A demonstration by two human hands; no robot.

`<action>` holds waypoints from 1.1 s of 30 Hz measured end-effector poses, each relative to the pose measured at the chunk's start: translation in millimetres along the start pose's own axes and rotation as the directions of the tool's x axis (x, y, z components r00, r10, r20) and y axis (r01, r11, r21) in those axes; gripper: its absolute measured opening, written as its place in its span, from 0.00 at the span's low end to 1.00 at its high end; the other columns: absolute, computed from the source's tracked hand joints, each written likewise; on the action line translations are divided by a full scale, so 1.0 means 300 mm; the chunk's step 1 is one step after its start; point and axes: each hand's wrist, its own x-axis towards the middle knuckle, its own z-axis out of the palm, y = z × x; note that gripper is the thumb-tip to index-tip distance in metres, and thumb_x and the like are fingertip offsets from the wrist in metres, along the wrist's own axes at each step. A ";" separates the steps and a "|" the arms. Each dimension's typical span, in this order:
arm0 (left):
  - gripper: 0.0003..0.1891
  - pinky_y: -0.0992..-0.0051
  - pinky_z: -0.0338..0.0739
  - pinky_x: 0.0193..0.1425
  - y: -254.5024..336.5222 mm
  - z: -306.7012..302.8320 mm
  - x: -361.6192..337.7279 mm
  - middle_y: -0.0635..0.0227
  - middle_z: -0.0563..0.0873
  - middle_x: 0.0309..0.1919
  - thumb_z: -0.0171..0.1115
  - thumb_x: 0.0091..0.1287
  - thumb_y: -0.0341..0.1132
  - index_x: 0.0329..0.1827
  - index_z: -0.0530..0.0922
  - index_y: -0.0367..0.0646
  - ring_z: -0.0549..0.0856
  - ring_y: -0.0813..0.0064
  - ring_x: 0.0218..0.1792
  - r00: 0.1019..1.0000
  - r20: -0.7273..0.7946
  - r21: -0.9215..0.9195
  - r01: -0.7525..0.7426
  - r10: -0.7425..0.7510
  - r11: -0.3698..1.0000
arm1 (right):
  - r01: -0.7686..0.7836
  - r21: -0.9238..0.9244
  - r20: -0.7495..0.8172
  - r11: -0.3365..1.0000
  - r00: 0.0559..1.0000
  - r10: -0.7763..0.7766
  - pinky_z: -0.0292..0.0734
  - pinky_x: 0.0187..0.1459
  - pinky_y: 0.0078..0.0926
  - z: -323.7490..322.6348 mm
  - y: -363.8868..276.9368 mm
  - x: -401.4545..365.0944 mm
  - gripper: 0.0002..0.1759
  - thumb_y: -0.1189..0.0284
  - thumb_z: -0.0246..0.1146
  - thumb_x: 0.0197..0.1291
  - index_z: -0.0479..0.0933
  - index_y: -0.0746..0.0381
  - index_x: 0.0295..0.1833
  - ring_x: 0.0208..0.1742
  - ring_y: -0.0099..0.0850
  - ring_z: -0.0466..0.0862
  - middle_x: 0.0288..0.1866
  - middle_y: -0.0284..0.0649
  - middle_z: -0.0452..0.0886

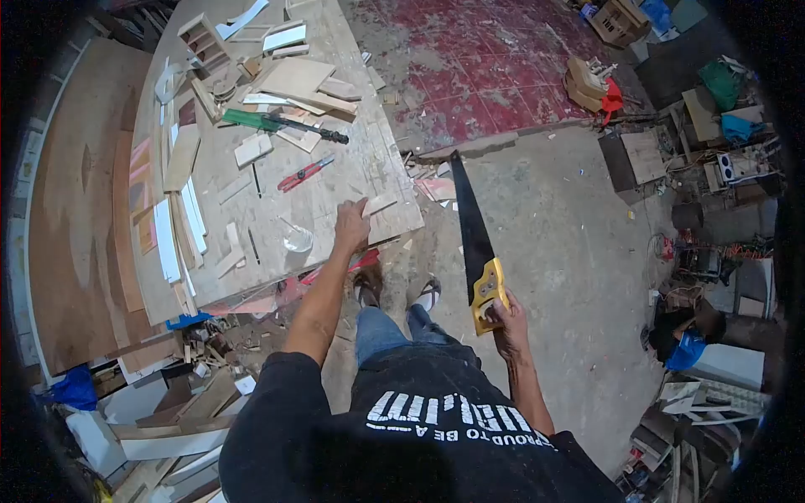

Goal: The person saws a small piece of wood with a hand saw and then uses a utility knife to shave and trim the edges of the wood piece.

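Observation:
My right hand (509, 321) is wrapped round the yellow handle of a handsaw (476, 230), whose dark blade points forward over the floor beside the table. On the corner of the wooden table (369, 159), my left hand (352, 225) has its fingers closed on the end of a small wood piece (380, 204). A red utility knife (305, 173) lies beyond that hand. Nearer the table's front edge stands a small clear cup (297, 240). A pencil-like dark stick (257, 180) lies left of the knife.
Wood offcuts (293, 80), a green tool (251, 120) and a small wooden shelf (204, 42) cover the table's far part. Scrap wood (168, 419) is piled at the lower left. A person (688, 331) is at the right, near clutter.

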 end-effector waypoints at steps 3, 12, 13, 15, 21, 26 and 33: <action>0.16 0.60 0.77 0.58 0.200 -0.008 -0.022 0.49 0.86 0.46 0.67 0.64 0.40 0.52 0.85 0.45 0.81 0.45 0.48 0.825 -0.480 0.258 -0.193 0.298 0.947 | 0.065 -0.120 -0.066 0.991 0.995 -0.073 0.70 0.37 0.18 -0.057 -0.055 0.019 0.32 0.64 0.71 0.62 0.70 0.68 0.67 0.33 0.17 0.74 0.41 0.28 0.79; 0.18 0.64 0.79 0.38 1.025 -0.665 -0.731 0.54 0.87 0.30 0.62 0.70 0.46 0.29 0.80 0.40 0.85 0.61 0.30 0.617 -0.205 -0.967 -0.005 0.759 -0.256 | 0.008 -0.242 -0.042 0.970 0.999 -0.019 0.69 0.35 0.17 0.004 0.089 0.103 0.27 0.69 0.68 0.65 0.72 0.68 0.66 0.31 0.17 0.73 0.37 0.29 0.77; 0.18 0.64 0.79 0.38 1.072 -0.668 -0.831 0.54 0.87 0.30 0.62 0.70 0.46 0.29 0.80 0.40 0.85 0.61 0.30 0.645 -0.190 -0.968 0.002 0.740 -0.251 | -0.021 -0.171 -0.017 0.985 1.000 0.018 0.68 0.34 0.17 0.085 0.044 0.094 0.26 0.69 0.68 0.65 0.72 0.68 0.66 0.31 0.16 0.72 0.36 0.29 0.77; 0.13 0.76 0.77 0.30 1.175 -0.648 -1.034 0.66 0.86 0.37 0.71 0.64 0.41 0.39 0.81 0.40 0.84 0.73 0.29 0.867 -0.296 -0.629 0.138 0.400 -0.765 | -0.001 -0.117 0.002 0.993 1.000 0.001 0.68 0.34 0.17 0.061 0.081 0.133 0.26 0.70 0.68 0.65 0.72 0.68 0.66 0.31 0.16 0.72 0.37 0.29 0.77; 0.26 0.77 0.73 0.25 1.225 -0.630 -0.993 0.52 0.83 0.37 0.71 0.62 0.32 0.56 0.73 0.21 0.79 0.79 0.26 0.642 -0.590 -0.398 0.296 0.490 -0.868 | 0.034 -0.134 0.013 0.990 0.999 -0.032 0.68 0.37 0.17 0.055 0.041 0.183 0.31 0.70 0.69 0.64 0.69 0.70 0.68 0.33 0.16 0.73 0.38 0.29 0.78; 0.21 0.78 0.69 0.21 1.243 -0.613 -1.028 0.55 0.83 0.34 0.72 0.62 0.34 0.48 0.77 0.23 0.76 0.82 0.23 0.643 -0.580 -0.518 0.183 0.501 -0.835 | 0.028 -0.106 0.019 0.994 0.999 -0.026 0.67 0.36 0.17 -0.015 0.049 0.168 0.31 0.70 0.69 0.64 0.69 0.71 0.69 0.32 0.17 0.72 0.38 0.28 0.77; 0.23 0.77 0.69 0.19 1.250 -0.602 -0.960 0.56 0.83 0.32 0.74 0.62 0.40 0.48 0.79 0.27 0.77 0.80 0.20 0.455 -0.684 -0.668 -0.077 0.570 -0.740 | 0.032 -0.125 0.014 0.992 0.999 -0.031 0.66 0.34 0.16 -0.078 0.055 0.140 0.29 0.70 0.67 0.66 0.69 0.70 0.68 0.31 0.16 0.71 0.37 0.28 0.76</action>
